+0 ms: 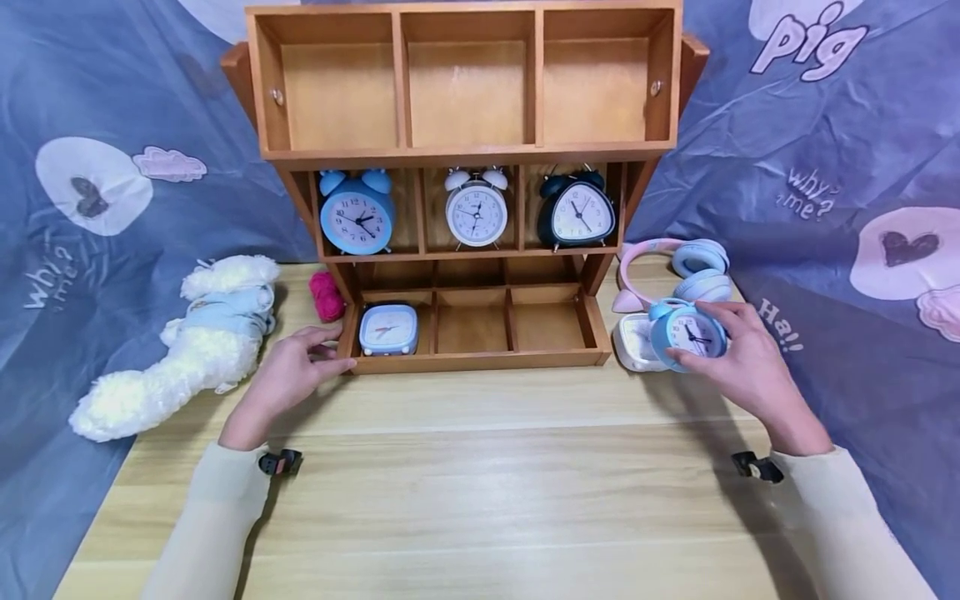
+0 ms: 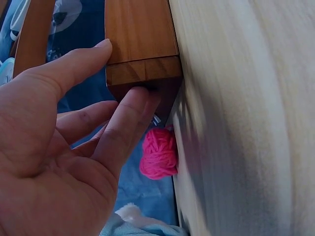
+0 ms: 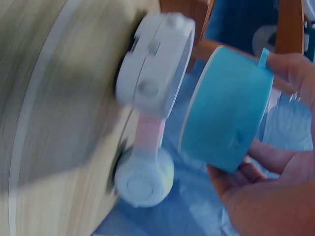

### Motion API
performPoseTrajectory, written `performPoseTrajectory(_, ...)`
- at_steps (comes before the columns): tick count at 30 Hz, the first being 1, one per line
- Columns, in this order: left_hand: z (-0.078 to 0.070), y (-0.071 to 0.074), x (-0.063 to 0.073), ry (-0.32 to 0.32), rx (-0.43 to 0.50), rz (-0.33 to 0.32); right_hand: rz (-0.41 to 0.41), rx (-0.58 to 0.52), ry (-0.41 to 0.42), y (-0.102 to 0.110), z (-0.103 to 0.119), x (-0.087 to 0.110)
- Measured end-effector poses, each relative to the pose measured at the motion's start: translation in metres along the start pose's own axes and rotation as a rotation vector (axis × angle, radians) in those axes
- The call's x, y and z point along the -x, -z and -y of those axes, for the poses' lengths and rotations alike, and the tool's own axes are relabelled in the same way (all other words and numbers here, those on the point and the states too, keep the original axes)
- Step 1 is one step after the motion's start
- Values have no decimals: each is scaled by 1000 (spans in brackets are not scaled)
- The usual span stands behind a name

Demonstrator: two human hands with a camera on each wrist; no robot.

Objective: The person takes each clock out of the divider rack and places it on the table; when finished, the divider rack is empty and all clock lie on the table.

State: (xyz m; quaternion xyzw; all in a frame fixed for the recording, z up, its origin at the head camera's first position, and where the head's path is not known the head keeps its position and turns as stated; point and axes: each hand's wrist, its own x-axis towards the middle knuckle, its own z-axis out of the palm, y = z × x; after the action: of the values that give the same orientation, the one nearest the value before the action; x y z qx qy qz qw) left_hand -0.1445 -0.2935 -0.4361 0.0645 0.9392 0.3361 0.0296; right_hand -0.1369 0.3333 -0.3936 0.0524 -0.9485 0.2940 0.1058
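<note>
My right hand (image 1: 746, 358) grips a round light-blue alarm clock (image 1: 678, 335) by its rim, thumb below and fingers above. In the right wrist view the plain blue casing (image 3: 226, 108) shows, tipped at an angle. This clock overlaps a white squarish clock (image 1: 633, 343) on the table. At the left front corner of the wooden shelf unit (image 1: 480, 363), my left hand (image 1: 288, 371) rests its thumb and fingertips against the wood. The lowest left compartment holds a pale-blue square clock (image 1: 388, 328). Above it stand a blue twin-bell clock (image 1: 357, 218), a white one (image 1: 476, 212) and a dark-green one (image 1: 582, 212).
Pink-and-blue headphones (image 1: 701, 267) lie behind the white clock. A pink yarn bundle (image 1: 326, 296) sits by the shelf's left side, near a fluffy white plush toy (image 1: 202, 337). Patterned blue cloth (image 1: 847, 150) surrounds the wooden table (image 1: 480, 475).
</note>
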Motion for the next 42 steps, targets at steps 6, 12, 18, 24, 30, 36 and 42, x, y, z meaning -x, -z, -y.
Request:
performPoseTrajectory(6, -2, 0, -1, -1, 2, 9, 8, 38, -4, 16, -20, 1)
performPoseTrajectory(12, -2, 2, -2, 3, -2, 6, 25, 52, -37, 23, -36, -2)
performPoseTrajectory(18, -2, 3, -3, -3, -5, 2, 30, 69, -78, 27, -51, -4)
performPoseTrajectory(24, -1, 2, -3, 3, -2, 5, 68, 82, -89, 26, -64, -4)
performPoseTrajectory(30, 0, 1, -1, 3, 3, 5, 89, 98, -105, 24, -71, -2)
performPoseTrajectory(36, -1, 1, -1, 5, 9, 7, 108, 118, -99, 21, -73, 0)
performPoseTrajectory(42, -2, 1, 0, 10, 8, 7, 115, 138, -92, 16, -76, 0)
